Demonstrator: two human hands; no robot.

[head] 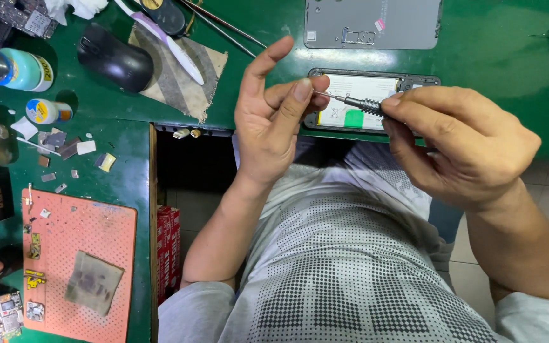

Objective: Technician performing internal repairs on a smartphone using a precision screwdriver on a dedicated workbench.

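left hand (268, 121) raised, pinching, right hand (462, 143) clenched

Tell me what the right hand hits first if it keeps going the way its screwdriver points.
Likely the left hand: the right hand aims the screwdriver leftward, tip already at the left thumb and fingertips. The opened phone lies behind it on the green bench; depth is unclear.

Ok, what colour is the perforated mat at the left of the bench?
Salmon pink, the perforated mat with a grey cloth lying on it; the head view shows it.
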